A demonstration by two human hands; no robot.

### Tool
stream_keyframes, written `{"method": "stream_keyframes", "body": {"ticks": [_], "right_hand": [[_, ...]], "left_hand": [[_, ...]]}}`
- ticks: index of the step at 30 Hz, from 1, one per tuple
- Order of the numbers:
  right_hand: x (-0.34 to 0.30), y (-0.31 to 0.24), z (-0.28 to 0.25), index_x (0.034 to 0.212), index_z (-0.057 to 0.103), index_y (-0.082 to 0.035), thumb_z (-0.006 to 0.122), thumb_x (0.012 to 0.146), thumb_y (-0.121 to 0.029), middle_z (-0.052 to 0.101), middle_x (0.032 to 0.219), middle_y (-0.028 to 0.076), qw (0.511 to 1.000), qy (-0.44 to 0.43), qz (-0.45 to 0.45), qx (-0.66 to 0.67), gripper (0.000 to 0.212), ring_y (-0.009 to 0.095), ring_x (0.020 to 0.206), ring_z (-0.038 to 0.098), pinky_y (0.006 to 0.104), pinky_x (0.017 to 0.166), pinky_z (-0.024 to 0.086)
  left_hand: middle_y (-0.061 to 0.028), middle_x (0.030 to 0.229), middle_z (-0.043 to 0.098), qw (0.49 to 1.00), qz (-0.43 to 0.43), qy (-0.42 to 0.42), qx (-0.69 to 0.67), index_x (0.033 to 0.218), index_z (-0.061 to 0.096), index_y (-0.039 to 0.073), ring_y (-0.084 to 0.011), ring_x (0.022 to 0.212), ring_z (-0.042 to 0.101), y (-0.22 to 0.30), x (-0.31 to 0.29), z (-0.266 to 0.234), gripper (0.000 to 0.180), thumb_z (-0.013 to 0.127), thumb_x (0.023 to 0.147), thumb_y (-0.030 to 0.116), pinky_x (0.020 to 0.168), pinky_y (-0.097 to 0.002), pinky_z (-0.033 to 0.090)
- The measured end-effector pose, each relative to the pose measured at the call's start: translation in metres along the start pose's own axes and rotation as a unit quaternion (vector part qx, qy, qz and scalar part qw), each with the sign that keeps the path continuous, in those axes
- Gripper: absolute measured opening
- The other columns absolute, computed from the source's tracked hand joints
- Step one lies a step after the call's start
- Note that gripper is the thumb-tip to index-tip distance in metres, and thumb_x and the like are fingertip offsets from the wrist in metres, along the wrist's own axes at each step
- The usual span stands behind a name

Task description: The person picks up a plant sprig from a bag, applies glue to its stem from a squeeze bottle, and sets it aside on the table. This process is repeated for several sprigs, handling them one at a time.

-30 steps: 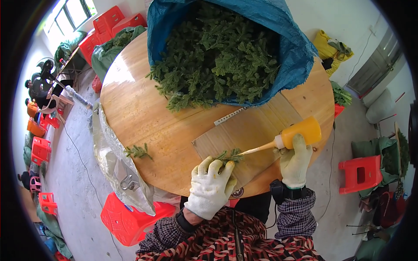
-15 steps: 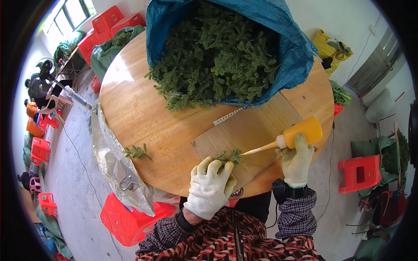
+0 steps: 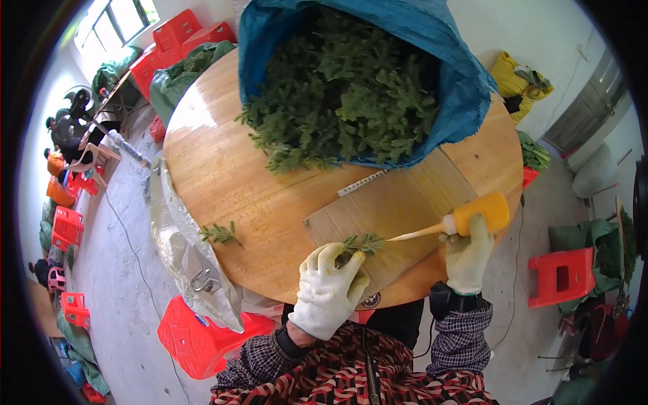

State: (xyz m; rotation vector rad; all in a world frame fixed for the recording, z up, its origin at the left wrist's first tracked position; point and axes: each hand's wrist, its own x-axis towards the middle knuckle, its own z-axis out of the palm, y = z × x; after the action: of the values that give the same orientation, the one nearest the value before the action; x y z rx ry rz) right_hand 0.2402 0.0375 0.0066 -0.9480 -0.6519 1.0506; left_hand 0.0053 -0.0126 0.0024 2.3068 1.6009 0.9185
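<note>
Pinched in the gloved fingers of my left hand [image 3: 327, 287] is a small evergreen sprig [image 3: 364, 243], above the near edge of a cardboard sheet [image 3: 398, 202]. My right hand [image 3: 468, 253], also in a white glove, grips a yellow squeeze bottle [image 3: 480, 212]. The bottle lies tilted, its long tapered nozzle pointing left, the tip a little to the right of the sprig and apart from it. Another small sprig [image 3: 221, 233] lies on the round wooden table [image 3: 283, 202] to the left.
A blue sack [image 3: 466, 101] full of evergreen branches [image 3: 351, 101] takes up the table's far side. A white strip with holes [image 3: 363, 183] lies by the cardboard. Scissors [image 3: 204, 280] rest on clear plastic at the left edge. Red stools [image 3: 563, 275] stand around.
The nozzle tip, which was at the sprig, has drawn back slightly to the right. The view has shifted a little; both hands keep their holds.
</note>
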Motion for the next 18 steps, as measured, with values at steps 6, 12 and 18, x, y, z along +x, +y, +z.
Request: {"method": "stream_keyframes", "body": {"ticks": [6, 12, 18], "right_hand": [[0.002, 0.006, -0.021, 0.114, 0.055, -0.011, 0.059, 0.095, -0.030, 0.063, 0.096, 0.006, 0.993, 0.070, 0.009, 0.100, 0.027, 0.016, 0.072, 0.058, 0.0274, 0.060, 0.045], [-0.001, 0.011, -0.024, 0.117, 0.053, -0.012, 0.059, 0.095, -0.031, 0.061, 0.098, 0.005, 0.989, 0.095, 0.000, 0.109, 0.030, 0.015, 0.078, 0.056, 0.0273, 0.062, 0.044], [-0.003, 0.009, -0.018, 0.118, 0.052, -0.011, 0.060, 0.095, -0.031, 0.060, 0.100, 0.005, 0.986, 0.135, -0.003, 0.097, 0.032, 0.014, 0.084, 0.056, 0.0261, 0.064, 0.043]], "left_hand": [[-0.0114, 0.112, 0.055, 1.000, -0.001, 0.027, 0.012, 0.103, 0.067, 0.015, -0.0352, 0.105, 0.052, -0.005, 0.010, -0.004, 0.029, 0.073, 0.075, 0.019, 0.085, -0.0431, 0.046], [-0.0063, 0.103, 0.063, 0.998, -0.028, 0.030, 0.042, 0.095, 0.068, 0.014, -0.0288, 0.096, 0.057, -0.017, 0.005, -0.012, 0.021, 0.072, 0.074, 0.018, 0.080, -0.0389, 0.048], [-0.0069, 0.089, 0.066, 0.985, -0.062, 0.141, 0.072, 0.089, 0.070, 0.011, -0.0251, 0.085, 0.062, -0.035, 0.001, -0.070, 0.014, 0.072, 0.076, 0.016, 0.072, -0.0357, 0.050]]}}
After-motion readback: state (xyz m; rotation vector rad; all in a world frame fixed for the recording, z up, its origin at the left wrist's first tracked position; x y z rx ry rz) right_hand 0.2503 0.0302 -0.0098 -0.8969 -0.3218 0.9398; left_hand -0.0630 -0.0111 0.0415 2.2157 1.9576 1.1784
